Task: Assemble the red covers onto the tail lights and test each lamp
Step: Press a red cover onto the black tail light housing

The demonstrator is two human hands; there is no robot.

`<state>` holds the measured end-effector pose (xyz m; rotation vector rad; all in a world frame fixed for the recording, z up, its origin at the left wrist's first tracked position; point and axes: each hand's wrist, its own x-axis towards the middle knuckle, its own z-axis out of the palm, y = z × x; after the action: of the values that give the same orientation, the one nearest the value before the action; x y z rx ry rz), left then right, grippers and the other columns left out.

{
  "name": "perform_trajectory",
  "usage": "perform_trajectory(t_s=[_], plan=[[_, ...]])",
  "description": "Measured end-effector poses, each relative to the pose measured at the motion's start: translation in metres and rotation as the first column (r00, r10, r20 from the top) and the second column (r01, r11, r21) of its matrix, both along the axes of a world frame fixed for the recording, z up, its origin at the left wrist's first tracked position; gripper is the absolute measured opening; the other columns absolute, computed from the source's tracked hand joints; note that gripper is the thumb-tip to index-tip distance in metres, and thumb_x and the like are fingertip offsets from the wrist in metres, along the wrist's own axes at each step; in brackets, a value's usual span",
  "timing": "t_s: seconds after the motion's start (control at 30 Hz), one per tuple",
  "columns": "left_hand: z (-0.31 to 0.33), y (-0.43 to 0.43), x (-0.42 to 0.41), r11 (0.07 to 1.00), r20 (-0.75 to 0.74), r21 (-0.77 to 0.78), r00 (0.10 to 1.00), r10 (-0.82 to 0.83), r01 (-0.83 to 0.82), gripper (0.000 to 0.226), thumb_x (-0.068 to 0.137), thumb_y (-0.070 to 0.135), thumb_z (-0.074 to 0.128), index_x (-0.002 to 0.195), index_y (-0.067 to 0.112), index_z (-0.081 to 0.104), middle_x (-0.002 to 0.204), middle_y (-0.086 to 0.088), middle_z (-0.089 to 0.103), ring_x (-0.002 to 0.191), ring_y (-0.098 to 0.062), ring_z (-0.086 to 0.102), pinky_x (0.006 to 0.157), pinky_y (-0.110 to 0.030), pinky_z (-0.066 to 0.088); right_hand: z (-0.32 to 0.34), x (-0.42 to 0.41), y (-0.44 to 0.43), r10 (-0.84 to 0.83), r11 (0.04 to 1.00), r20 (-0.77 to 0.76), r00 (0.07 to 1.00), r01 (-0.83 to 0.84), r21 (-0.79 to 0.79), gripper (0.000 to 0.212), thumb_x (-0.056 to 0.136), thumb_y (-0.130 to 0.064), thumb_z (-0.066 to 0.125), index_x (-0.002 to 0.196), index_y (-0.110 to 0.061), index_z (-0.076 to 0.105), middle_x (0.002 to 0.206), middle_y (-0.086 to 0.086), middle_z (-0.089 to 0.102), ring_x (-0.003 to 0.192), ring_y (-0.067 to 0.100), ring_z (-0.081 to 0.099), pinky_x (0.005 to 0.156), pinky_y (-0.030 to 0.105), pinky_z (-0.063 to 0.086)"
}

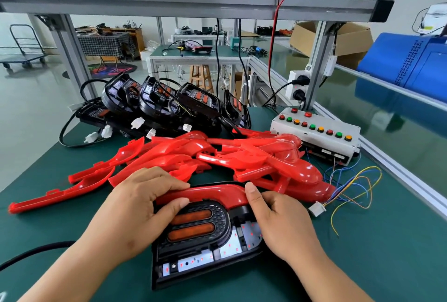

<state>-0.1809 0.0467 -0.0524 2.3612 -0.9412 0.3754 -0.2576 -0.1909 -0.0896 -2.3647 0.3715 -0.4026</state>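
Tail light: lies face up on the green tabletop right in front of the person, long axis left to right. Two amber lenses are stacked at its middle.
Red cover: sits along the tail light's far edge, long axis left to right, arched and curling down at its right end.
Left hand: palm down, fingers curled over the cover's left part and thumb on the black bezel beside the lenses, pinching the cover.
Right hand: thumb tip pressed on the cover's right end, fingers curled round the tail light's right side.
Loose red covers: heaped just behind, mostly lying left to right.
Bare tail lights: leaning in a row behind the heap.
Button box: far right, with a row of red, green and amber buttons; coloured wires trail beside it.
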Motion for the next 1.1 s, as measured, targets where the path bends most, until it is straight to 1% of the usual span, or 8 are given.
perform_trajectory(t_s=[0.17, 0.27, 0.43, 0.5, 0.57, 0.7, 0.8, 1.1], plan=[[-0.008, -0.004, 0.005, 0.994, -0.183, -0.091, 0.982, 0.036, -0.053, 0.023, 0.081, 0.031, 0.075, 0.088, 0.051, 0.066, 0.102, 0.030, 0.063, 0.100, 0.007, 0.057, 0.083, -0.007, 0.039, -0.001, 0.001, -0.001, -0.006, 1.000, -0.014, 1.000, 0.006, -0.010, 0.079, 0.074, -0.082, 0.012, 0.065, -0.018, 0.059, 0.057, 0.000, 0.056, 0.068, 0.018, 0.059, 0.070, 0.039, 0.050], [-0.011, -0.004, 0.005, 0.991, -0.383, -0.118, 0.924, 0.004, -0.054, 0.033, 0.079, 0.053, 0.060, 0.110, 0.062, 0.055, 0.111, 0.035, 0.059, 0.108, 0.013, 0.052, 0.090, -0.009, 0.038, -0.002, 0.001, -0.001, -0.019, 1.000, -0.016, 1.000, 0.019, -0.003, 0.069, 0.079, -0.077, 0.022, 0.063, -0.019, 0.056, 0.060, 0.000, 0.059, 0.071, 0.020, 0.060, 0.070, 0.039, 0.049], [-0.014, 0.000, 0.001, 0.947, -0.729, -0.211, 0.685, 0.013, -0.242, 0.053, 0.061, 0.072, 0.057, 0.111, 0.052, 0.057, 0.099, 0.006, 0.069, 0.077, -0.004, 0.064, 0.075, -0.027, 0.052, 0.003, 0.005, -0.003, -0.023, 0.989, -0.018, 1.000, 0.025, 0.146, 0.060, 0.078, -0.077, 0.037, 0.066, -0.023, 0.058, 0.060, -0.006, 0.059, 0.071, 0.014, 0.059, 0.067, 0.033, 0.044], [-0.008, -0.004, 0.001, 0.902, -0.808, -0.343, 0.572, -0.141, -0.263, 0.040, 0.066, 0.058, 0.066, 0.104, 0.044, 0.066, 0.103, -0.001, 0.073, 0.089, -0.019, 0.068, 0.091, -0.044, 0.052, 0.007, 0.008, -0.004, -0.021, 0.969, -0.001, 1.000, 0.020, 0.245, 0.064, 0.069, -0.082, 0.037, 0.074, -0.023, 0.061, 0.067, -0.008, 0.062, 0.072, 0.011, 0.059, 0.066, 0.031, 0.044], [-0.002, -0.012, 0.005, 0.798, -0.797, -0.512, 0.523, -0.302, -0.318, 0.037, 0.071, 0.039, 0.068, 0.107, 0.035, 0.068, 0.111, -0.006, 0.072, 0.102, -0.024, 0.069, 0.099, -0.050, 0.048, 0.011, 0.013, -0.004, -0.022, 0.943, 0.036, 0.999, 0.008, 0.332, 0.069, 0.062, -0.084, 0.035, 0.081, -0.023, 0.061, 0.073, -0.010, 0.062, 0.070, 0.006, 0.056, 0.065, 0.027, 0.042], [0.009, -0.026, 0.014, 0.561, -0.707, -0.708, 0.433, -0.560, -0.430, 0.034, 0.078, 0.018, 0.057, 0.111, 0.015, 0.066, 0.104, -0.022, 0.071, 0.091, -0.038, 0.071, 0.068, -0.051, 0.058, 0.010, 0.024, -0.001, 0.013, 0.916, 0.048, 0.999, -0.031, 0.401, 0.059, 0.075, -0.074, 0.039, 0.096, -0.023, 0.060, 0.091, -0.011, 0.065, 0.082, -0.001, 0.056, 0.068, 0.017, 0.041], [0.004, -0.029, 0.018, 0.532, -0.680, -0.733, 0.453, -0.577, -0.423, 0.039, 0.081, 0.018, 0.055, 0.117, 0.004, 0.062, 0.107, -0.030, 0.067, 0.094, -0.046, 0.068, 0.069, -0.057, 0.056, 0.005, 0.028, -0.001, 0.027, 0.899, 0.043, 0.999, -0.043, 0.435, 0.042, 0.087, -0.062, 0.045, 0.103, -0.027, 0.060, 0.101, -0.014, 0.065, 0.091, -0.005, 0.056, 0.071, 0.014, 0.040], [-0.005, -0.029, 0.021, 0.521, -0.651, -0.759, 0.493, -0.577, -0.391, 0.037, 0.087, 0.021, 0.055, 0.117, 0.000, 0.058, 0.105, -0.033, 0.066, 0.090, -0.051, 0.067, 0.069, -0.059, 0.055, 0.002, 0.030, 0.000, 0.038, 0.881, 0.054, 0.998, -0.059, 0.469, 0.062, 0.066, -0.080, 0.040, 0.089, -0.028, 0.067, 0.087, -0.019, 0.071, 0.080, -0.012, 0.061, 0.069, 0.013, 0.042]])
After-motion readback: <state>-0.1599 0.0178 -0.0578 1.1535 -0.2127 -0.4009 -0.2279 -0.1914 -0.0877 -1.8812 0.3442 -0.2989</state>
